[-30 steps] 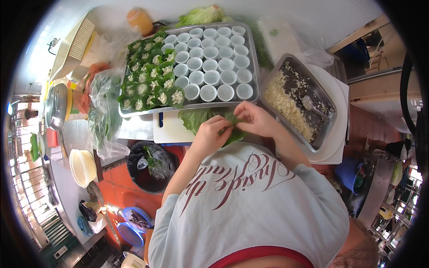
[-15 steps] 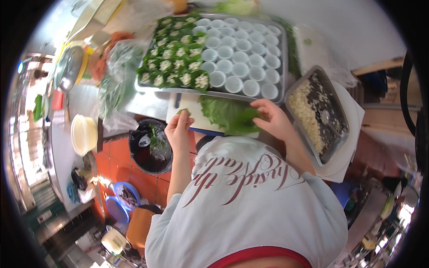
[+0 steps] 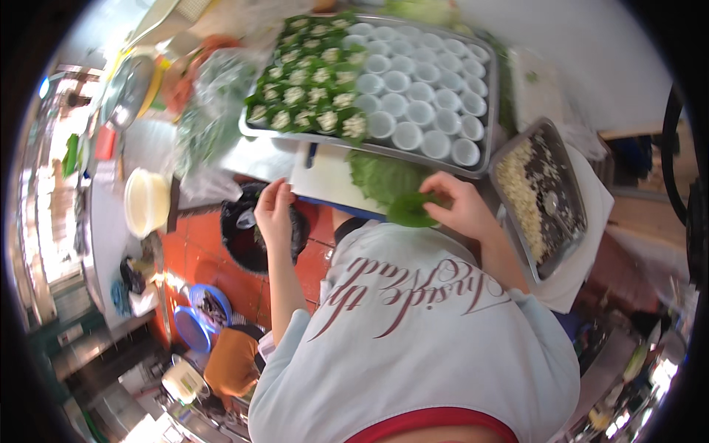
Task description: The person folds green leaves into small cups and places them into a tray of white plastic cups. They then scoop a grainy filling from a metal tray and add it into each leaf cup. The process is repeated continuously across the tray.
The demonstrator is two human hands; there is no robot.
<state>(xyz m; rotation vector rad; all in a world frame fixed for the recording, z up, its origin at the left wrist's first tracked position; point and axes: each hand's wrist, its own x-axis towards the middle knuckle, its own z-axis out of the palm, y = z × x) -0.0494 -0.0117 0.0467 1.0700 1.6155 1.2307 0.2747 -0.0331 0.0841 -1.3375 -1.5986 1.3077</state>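
On the desk, head view, item by item:

- Right hand (image 3: 459,208): fingers pinched shut on a small green leaf (image 3: 410,210), held just in front of the chest and over the near edge of the leaf pile (image 3: 384,177). A second ago both hands met on a leaf at this spot; now only the right keeps one.
- Left hand (image 3: 275,210): has drawn away to the left and now hovers, fingers loosely curled and holding nothing that shows, over the black bag-lined bin (image 3: 247,236) beside the white cutting board (image 3: 325,177). Judged: a scrap was likely dropped there, so the leaf in the right hand is trimmed and awaits filling.
- Metal tray (image 3: 369,144): left part holds leaf-wrapped cups (image 3: 310,96), right part bare white cups (image 3: 428,96); roughly half done.
- Filling pan (image 3: 543,207): pale and dark chopped matter; kinds not discernible.

Hard to make out: the leaf's fold, hidden by the fingers; the bin's contents; blurred bags of greens (image 3: 210,111) at left; the tray's far edge, cut off at top.
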